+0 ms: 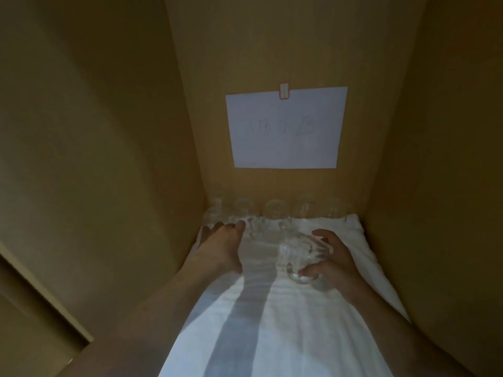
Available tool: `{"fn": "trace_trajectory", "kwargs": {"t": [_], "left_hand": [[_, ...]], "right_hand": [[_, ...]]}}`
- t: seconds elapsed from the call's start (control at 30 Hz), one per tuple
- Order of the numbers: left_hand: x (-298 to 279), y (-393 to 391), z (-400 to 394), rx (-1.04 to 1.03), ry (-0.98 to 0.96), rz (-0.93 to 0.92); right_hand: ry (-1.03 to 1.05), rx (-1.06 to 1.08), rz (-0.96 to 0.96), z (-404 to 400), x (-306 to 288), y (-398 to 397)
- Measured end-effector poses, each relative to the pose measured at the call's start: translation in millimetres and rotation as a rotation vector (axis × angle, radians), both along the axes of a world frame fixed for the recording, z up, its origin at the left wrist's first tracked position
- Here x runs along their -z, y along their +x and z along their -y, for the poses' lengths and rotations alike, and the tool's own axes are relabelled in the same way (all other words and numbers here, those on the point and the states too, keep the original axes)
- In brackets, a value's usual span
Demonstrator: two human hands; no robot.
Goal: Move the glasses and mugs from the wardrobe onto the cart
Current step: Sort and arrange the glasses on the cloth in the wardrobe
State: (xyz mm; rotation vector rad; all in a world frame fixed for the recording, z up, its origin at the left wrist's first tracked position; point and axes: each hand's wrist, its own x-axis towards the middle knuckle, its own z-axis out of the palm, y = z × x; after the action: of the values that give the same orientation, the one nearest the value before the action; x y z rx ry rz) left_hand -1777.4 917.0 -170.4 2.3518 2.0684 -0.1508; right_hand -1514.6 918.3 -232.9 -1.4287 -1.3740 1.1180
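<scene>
Head view: right hand (336, 261) grips glass (302, 257) (left hand (221, 244) reaching).

A wooden wardrobe (272, 50) interior in a home, with white cloth (272, 336) lining its shelf.

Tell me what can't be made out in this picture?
- Head view: the cart, outside the picture.
- The writing on the paper, too faint and blurred.
- The exact count of glasses at the back, clear and dim.
- The left hand fingertips, blurred against the glassware.
- What the right hand grips: glass or mug, unclear.
</scene>
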Motion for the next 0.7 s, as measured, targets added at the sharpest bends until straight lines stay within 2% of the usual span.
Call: {"fn": "trace_trajectory", "kwargs": {"t": [0.13,0.3,0.5,0.7], "left_hand": [[1.1,6.4,-13.9,0.066,0.045,-0.12],[9.9,7.8,-31.4,0.165,0.096,-0.204],[21.9,11.4,-46.0,0.232,0.12,-0.203],[28.1,6.4,-57.2,0.207,0.15,-0.076]], "right_hand": [[0.131,-0.058,0.301,-10.9,-10.2,-3.3],[0.22,-0.225,0.532,-25.4,-12.8,-10.8],[0.225,-0.309,0.798,-35.9,-24.0,-36.8],[0.256,-0.423,1.061,-47.2,-28.4,-66.8]]}}
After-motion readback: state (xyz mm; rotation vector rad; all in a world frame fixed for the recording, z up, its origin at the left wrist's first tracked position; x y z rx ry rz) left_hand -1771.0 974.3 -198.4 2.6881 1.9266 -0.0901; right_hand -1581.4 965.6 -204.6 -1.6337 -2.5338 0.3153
